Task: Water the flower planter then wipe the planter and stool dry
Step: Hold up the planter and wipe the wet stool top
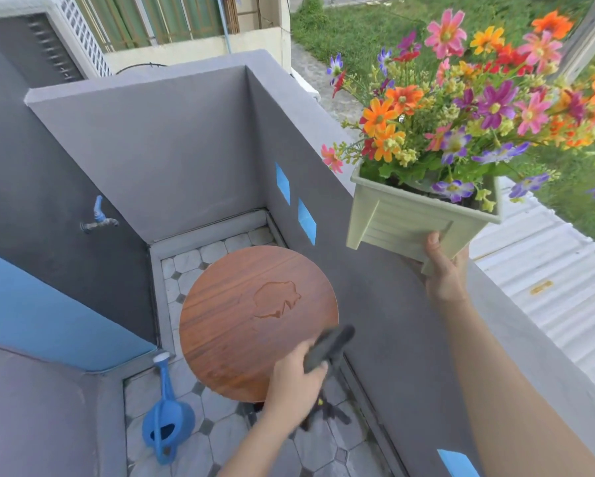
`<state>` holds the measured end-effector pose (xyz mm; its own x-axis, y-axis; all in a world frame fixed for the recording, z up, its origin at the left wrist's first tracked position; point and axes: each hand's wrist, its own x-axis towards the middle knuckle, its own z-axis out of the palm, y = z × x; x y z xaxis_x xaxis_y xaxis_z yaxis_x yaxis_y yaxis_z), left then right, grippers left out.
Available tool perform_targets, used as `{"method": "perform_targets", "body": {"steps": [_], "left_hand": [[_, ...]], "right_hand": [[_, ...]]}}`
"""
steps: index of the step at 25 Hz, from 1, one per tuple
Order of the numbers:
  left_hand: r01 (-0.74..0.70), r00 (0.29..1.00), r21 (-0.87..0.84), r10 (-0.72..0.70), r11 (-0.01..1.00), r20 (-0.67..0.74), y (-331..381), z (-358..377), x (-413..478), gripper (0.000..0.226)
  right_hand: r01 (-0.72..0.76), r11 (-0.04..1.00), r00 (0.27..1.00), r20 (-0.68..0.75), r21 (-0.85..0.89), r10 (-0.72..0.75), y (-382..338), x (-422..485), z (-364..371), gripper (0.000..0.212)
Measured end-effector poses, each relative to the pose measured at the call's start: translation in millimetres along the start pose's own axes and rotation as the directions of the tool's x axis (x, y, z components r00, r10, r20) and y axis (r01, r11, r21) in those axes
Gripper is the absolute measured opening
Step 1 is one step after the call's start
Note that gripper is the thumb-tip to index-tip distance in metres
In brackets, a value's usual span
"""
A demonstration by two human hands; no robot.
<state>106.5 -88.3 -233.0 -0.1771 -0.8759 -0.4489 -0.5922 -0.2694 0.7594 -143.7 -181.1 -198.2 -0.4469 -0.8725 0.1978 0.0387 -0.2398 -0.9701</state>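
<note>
My right hand (446,270) holds the pale green planter (409,222) from underneath, lifted high above the grey wall, tilted, full of bright mixed flowers (475,108). My left hand (294,383) grips a dark grey cloth (327,346), blurred, at the near right edge of the round wooden stool (241,332). A small puddle of water (277,299) lies on the stool top, right of its middle. The blue watering can (167,421) stands on the tiled floor to the stool's left.
Grey walls (158,142) enclose the small tiled corner. A tap (100,218) sticks out of the left wall. Blue tape patches (306,220) mark the right wall. Beyond the ledge lie a corrugated roof (547,277) and grass. Dark stool legs show under the seat.
</note>
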Motion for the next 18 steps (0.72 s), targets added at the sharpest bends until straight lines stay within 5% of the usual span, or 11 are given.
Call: {"method": "perform_targets", "body": {"steps": [2,5,8,13,18], "left_hand": [[0.088,0.996,-0.232,-0.087,0.969,0.015,10,-18,16,0.031],[0.088,0.985,0.398,-0.019,0.913,-0.174,5,-41,34,0.046],[-0.094,0.910,0.491,0.274,0.866,-0.310,3,-36,39,0.046],[-0.206,0.955,0.709,0.295,0.674,-0.003,-26,3,51,0.056],[-0.418,0.855,0.785,0.490,0.458,0.169,-65,-16,39,0.051]], "right_hand": [[-0.005,1.000,1.000,-0.007,-0.008,0.005,-2,-1,2,0.102],[-0.007,1.000,1.000,0.011,-0.005,0.007,-2,0,2,0.081],[0.014,1.000,1.000,-0.008,0.002,-0.014,-2,-1,2,0.069],[-0.010,1.000,0.999,-0.049,-0.023,0.009,-7,-2,4,0.094],[-0.039,0.999,0.998,-0.048,-0.028,0.037,-5,-2,4,0.088]]}}
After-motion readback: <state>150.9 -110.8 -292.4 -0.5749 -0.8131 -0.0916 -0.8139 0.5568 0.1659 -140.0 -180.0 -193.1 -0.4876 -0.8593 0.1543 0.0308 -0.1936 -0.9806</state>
